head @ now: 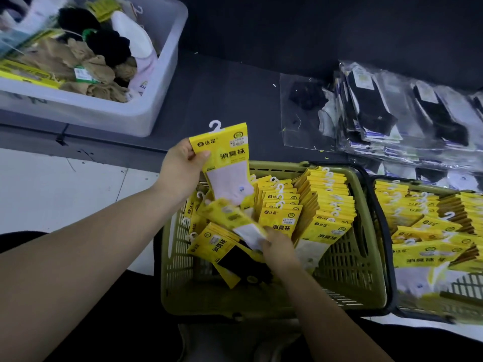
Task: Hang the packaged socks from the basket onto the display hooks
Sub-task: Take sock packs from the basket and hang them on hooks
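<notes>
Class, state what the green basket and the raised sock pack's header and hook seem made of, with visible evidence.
Green basket: likely moulded plastic, matte; slotted lattice walls. Sock pack header: probably printed card, slight sheen; flat, crisp edges. Hook: seemingly white plastic; thin moulded curve.

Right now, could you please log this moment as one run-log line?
left hand: holds sock pack upright | right hand: grips second pack in basket | display hooks: not in view
</notes>
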Available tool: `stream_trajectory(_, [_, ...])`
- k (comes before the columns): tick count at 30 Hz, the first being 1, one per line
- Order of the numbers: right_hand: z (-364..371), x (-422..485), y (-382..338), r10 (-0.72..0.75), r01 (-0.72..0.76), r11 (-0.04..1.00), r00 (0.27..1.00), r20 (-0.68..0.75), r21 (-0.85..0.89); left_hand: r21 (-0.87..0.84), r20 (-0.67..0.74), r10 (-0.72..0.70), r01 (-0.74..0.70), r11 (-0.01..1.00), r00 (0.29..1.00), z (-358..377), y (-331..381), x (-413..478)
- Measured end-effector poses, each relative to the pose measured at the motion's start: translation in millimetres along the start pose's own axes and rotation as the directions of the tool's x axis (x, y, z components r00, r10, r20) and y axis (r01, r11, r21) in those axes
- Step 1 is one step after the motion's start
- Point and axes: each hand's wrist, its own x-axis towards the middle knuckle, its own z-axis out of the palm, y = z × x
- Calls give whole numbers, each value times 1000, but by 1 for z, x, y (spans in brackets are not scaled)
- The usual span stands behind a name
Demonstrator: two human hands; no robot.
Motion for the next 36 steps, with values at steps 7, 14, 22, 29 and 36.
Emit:
stream_trajectory(7, [-70,-17,-40,-237,239,619,965,-112,749,-23,74,62,-60,998,995,0,12,0])
stream_trajectory(14, [-53,-3,-83,-130,270,652,961,-246,709,-141,226,-138,173,975,964,2,11,-5])
stream_trajectory(22, [-24,15,-49,-109,143,861,989,-99,488,146,83,-51,38,989,995,-10,13,5])
stream_trajectory(29, [51,18,-18,-85,154,901,980,182,-405,277,63,-54,35,960,997,-18,14,16])
stream_trajectory(36, [9,15,2,-59,63,998,988,-146,20,305,74,-13,-10,952,997,-23,18,18])
